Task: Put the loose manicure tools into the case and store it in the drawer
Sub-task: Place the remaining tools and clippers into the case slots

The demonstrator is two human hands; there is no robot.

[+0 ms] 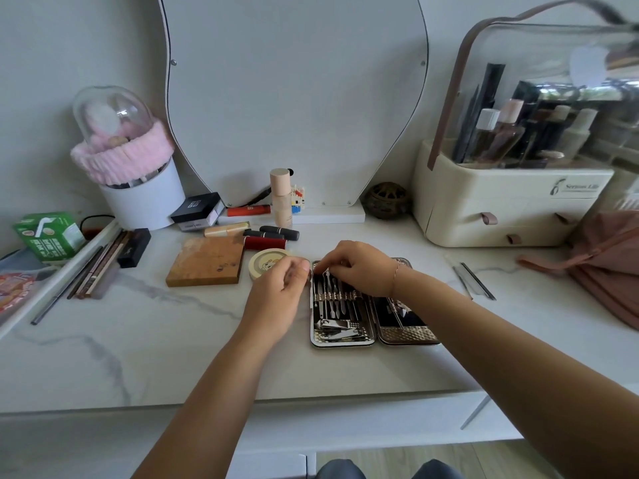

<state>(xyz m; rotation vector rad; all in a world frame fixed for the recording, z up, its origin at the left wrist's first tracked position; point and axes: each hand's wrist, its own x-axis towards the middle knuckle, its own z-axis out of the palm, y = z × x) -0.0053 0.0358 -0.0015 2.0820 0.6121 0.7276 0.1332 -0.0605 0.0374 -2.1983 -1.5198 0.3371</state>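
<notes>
Case [342,343] in two hinged halves is lying open on the white marbled tabletop [138,340], toward the near edge and a little right of the middle. Its left half is carrying a row of slim metal tools [333,305] tucked under one strap, too tightly packed to count, with nail clippers [337,329] lying below them. The right hand [359,267], wearing one thin bracelet [396,271], is reaching over the case's far end with a narrow grip, fingertips pinching the top of one tool in that row, while its forearm is crossing the right half. The left hand [280,292] is hovering at the case's far left corner, fingers curling toward the thumb; whether that grip is holding anything I cannot tell. Two loose metal pieces [479,281] are lying side by side well right of the case, toward the right edge. Just left of the hands, one round tin [264,262] and one brown square block [207,261] are sitting; beyond them two black lipsticks [280,232] and one dark red tube [264,243] are lying together. One pale bottle [280,198] is standing before one curved mirror [294,98] along the far edge. One cream organiser [511,202] with three pull tabs is occupying the far right corner, and one pink bag [608,264] is slumping at the right edge.
</notes>
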